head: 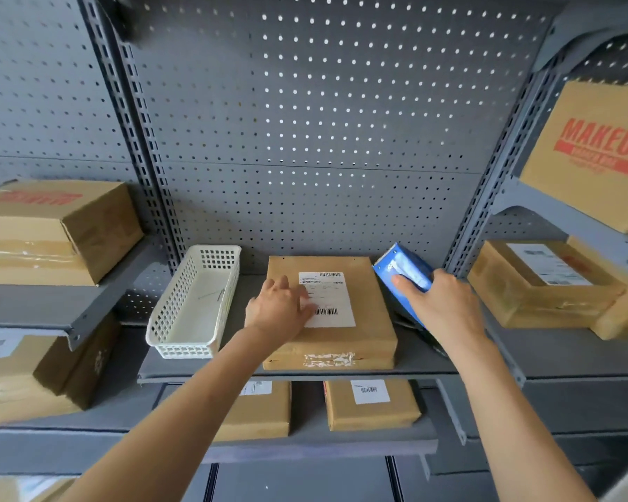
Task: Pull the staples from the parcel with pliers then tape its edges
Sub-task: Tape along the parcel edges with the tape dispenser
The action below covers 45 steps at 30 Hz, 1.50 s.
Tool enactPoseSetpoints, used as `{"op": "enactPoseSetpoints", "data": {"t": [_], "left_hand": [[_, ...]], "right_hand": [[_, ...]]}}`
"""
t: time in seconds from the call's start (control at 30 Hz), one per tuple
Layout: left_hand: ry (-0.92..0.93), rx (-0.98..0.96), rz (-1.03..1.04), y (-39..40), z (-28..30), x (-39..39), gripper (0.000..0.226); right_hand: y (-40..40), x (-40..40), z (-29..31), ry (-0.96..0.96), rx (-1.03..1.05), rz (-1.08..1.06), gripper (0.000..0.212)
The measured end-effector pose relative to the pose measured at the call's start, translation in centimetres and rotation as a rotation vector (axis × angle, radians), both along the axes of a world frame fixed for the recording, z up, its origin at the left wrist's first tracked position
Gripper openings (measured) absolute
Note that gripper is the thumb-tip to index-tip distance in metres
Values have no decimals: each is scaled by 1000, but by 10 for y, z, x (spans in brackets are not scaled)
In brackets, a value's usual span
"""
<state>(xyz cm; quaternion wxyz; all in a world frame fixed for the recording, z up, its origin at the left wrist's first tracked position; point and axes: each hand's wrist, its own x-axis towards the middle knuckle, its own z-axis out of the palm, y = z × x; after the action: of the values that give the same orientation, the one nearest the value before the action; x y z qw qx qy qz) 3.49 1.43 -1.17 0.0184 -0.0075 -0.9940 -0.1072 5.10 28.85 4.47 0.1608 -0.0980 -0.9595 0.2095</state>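
Resting flat with its fingers spread and nearly straight, the left hand [281,309] lies on the top of the brown parcel [336,313], its fingertips overlapping the left edge of the white shipping label [329,299]. The right hand [439,302] grips a blue tape dispenser [403,273], fingers curled round its body and the forefinger stretched along its upper face; the dispenser is tilted, its serrated end pointing up and away, just beside the parcel's right rear corner. The parcel sits flat on the grey metal shelf [432,360], close to the front lip, and a crumpled strip of clear tape [329,359] shows on its near side. Just left of the parcel stands a white plastic basket [196,302] with a few thin metal bits on its floor, too small to identify. Behind rises a grey pegboard back panel [323,121]. Cardboard boxes fill the neighbouring shelves at left and right, one at upper right printed with MAKEUP [595,154] in red, and two more labelled brown parcels lie on the shelf below.
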Motion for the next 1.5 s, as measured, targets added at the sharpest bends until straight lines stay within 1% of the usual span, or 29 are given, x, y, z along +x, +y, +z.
{"op": "enactPoseSetpoints", "data": {"t": [0.17, 0.4, 0.53, 0.67, 0.8, 0.97, 1.1, 1.17, 1.27, 1.3, 1.37, 1.43, 1.5], "left_hand": [[10, -17, 28, 4, -1, 3, 48], [23, 14, 43, 7, 0, 11, 45], [17, 26, 45, 6, 2, 12, 45], [14, 22, 51, 8, 5, 13, 44], [22, 40, 37, 5, 3, 15, 44], [38, 51, -11, -4, -5, 17, 48], [33, 64, -40, -8, -11, 23, 56], [35, 78, -52, -8, -12, 26, 59], [5, 126, -89, -11, -11, 31, 66], [-13, 146, -100, -13, -10, 32, 69], [-34, 184, -100, -15, -7, 37, 76], [-60, 204, -63, -14, -5, 42, 84], [-102, 222, -24, -11, -4, 48, 93]], "right_hand": [[32, -44, -14, -46, 77, 69, 60], [63, -99, -47, -152, 156, 107, 63], [71, -117, -63, -227, 173, 131, 59], [72, -128, -70, -307, 215, 134, 63], [72, -133, -75, -346, 231, 117, 67], [71, -134, -83, -369, 237, 99, 69], [68, -133, -87, -356, 268, 102, 70], [68, -134, -85, -396, 278, 107, 71], [68, -140, -75, -498, 363, 137, 78], [65, -143, -67, -503, 380, 141, 77], [54, -150, -48, -440, 365, 152, 64], [32, -157, -28, -297, 300, 218, 47], [1, -163, -14, -160, 201, 327, 37]]}}
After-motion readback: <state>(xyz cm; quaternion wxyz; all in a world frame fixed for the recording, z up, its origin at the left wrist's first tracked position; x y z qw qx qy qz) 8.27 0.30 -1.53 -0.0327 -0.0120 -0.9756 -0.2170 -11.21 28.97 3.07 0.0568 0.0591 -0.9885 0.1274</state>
